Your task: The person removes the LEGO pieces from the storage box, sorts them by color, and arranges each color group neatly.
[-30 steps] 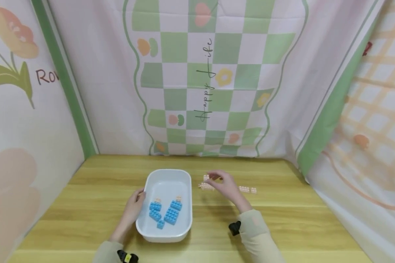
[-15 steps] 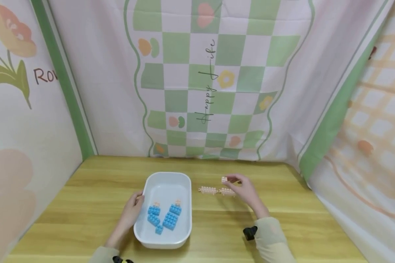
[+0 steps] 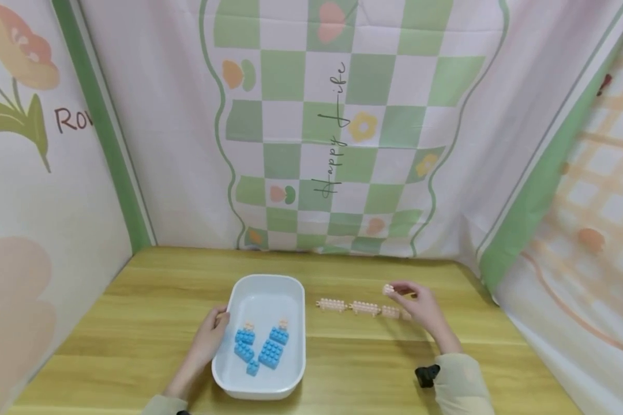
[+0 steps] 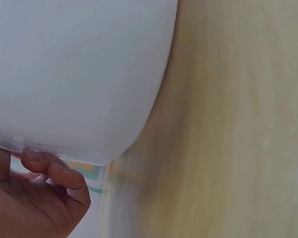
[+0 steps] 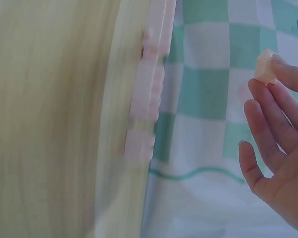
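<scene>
"Head view?"
"Item: my left hand [image 3: 207, 337], gripping the white tub [image 3: 266, 294]; my right hand [image 3: 420, 305], pinching a pink block [image 3: 388, 289] above the pink row [image 3: 365, 308]."
"Left wrist?"
"Curled fingers [image 4: 67, 176] at tub's edge."
"Right wrist?"
"Block between thumb [image 5: 290, 74] and fingertips [image 5: 257, 89]."

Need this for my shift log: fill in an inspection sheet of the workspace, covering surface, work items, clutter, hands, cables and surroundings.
Surface: wood-grain table.
Work items: white tub containing blue bricks and small pale pieces; a row of pale pink bricks right of the tub, its right end partly hidden.
Clutter: nothing seen.
Left hand: grips the tub's left side.
Right hand: pinches a pale pink brick, raised off the table.
Cables: nothing seen.
Surroundings: green-and-white checked fabric behind the table; printed fabric at left and right.
</scene>
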Demonstrator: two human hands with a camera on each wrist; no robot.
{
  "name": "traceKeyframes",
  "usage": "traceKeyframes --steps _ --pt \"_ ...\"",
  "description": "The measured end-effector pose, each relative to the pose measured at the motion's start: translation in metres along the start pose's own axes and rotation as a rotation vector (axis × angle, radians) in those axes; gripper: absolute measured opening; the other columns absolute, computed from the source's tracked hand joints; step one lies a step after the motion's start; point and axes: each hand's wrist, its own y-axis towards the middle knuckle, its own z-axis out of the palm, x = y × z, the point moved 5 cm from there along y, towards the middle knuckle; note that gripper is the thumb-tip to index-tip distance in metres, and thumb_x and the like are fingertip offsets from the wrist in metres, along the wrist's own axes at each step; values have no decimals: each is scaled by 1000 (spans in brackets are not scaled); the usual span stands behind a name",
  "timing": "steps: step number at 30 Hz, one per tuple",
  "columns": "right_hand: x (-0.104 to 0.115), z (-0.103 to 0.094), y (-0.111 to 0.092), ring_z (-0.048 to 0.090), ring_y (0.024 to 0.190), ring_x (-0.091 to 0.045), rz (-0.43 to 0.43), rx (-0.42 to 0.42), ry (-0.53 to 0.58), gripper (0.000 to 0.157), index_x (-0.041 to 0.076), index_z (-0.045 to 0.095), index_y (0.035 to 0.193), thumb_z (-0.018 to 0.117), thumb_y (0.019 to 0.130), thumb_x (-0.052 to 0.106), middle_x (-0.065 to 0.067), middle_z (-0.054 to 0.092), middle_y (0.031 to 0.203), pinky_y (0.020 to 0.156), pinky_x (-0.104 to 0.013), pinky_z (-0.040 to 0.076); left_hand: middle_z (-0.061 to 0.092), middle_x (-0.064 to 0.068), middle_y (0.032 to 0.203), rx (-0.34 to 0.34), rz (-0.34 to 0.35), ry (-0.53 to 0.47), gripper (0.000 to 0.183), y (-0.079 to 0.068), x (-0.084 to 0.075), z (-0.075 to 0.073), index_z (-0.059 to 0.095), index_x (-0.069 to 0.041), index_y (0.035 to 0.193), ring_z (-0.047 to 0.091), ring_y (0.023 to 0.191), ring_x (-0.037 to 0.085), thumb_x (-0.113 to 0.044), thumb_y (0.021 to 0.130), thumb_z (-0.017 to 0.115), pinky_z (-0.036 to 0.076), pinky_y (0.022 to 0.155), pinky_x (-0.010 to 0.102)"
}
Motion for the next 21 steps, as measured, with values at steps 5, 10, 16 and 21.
traceKeyframes --steps 5,10,16,21 --pt "-14 -11 -5 60 95 -27 11 -22 -65 32 6 66 111 64 89 29 -13 68 105 80 -38 47 62 23 107 -11 18 -8 40 -3 -1 -1 43 0 133 63 87 23 -23 101 39 55 72 36" --pt "-24 -18 -12 61 93 -29 37 -15 -101 32 3 67 109 65 88 27 -14 68 102 76 -35 48 63 23 107 -7 20 -14 40 -4 1 0 44 0 133 64 87 23 -23 101 40 55 72 36" --pt "-37 -23 -16 61 94 -31 69 -1 -116 34 -1 66 108 67 87 25 -18 68 102 77 -38 50 62 23 110 -10 13 4 40 -2 1 1 43 0 133 63 90 24 -24 101 40 54 74 37" --pt "-45 -29 -17 62 92 -31 58 -13 -149 30 -2 67 104 68 86 21 -17 69 99 76 -34 50 62 22 108 -11 14 12 40 0 0 0 44 0 133 63 90 23 -24 101 39 54 75 37"
